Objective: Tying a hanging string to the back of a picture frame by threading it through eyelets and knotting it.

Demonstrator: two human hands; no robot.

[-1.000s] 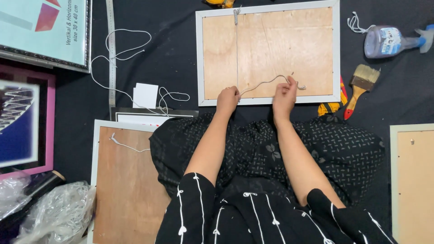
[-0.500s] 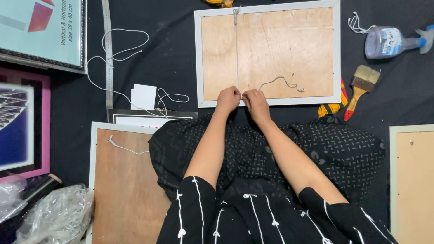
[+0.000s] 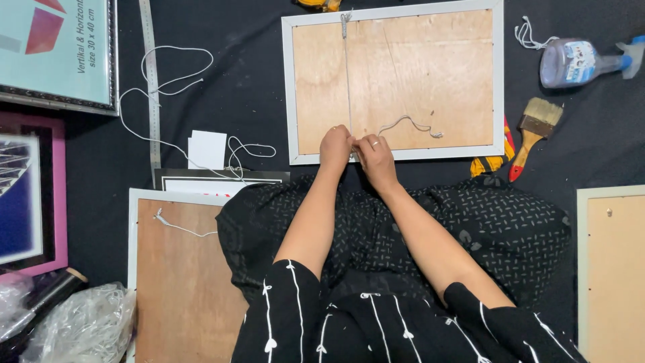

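A white picture frame (image 3: 292,87) lies face down in front of me, its brown backing board up. A thin string (image 3: 347,74) runs straight down the board from a fitting at the top edge to the bottom edge. My left hand (image 3: 336,146) and my right hand (image 3: 375,156) sit close together at the bottom edge, both pinching the string there. The string's loose end (image 3: 411,124) curls to the right across the board. A ring shows on my right hand.
White cord (image 3: 168,81) and a metal ruler (image 3: 152,87) lie at the left, beside white cards (image 3: 207,149). More frames lie at left (image 3: 57,54), lower left (image 3: 178,269) and right (image 3: 611,269). A spray bottle (image 3: 578,62), paintbrush (image 3: 531,131) and plastic bag (image 3: 80,329) are nearby.
My right hand has moved left from the loose string end to join my left hand at the frame's bottom edge. The loose end now lies slack on the board.
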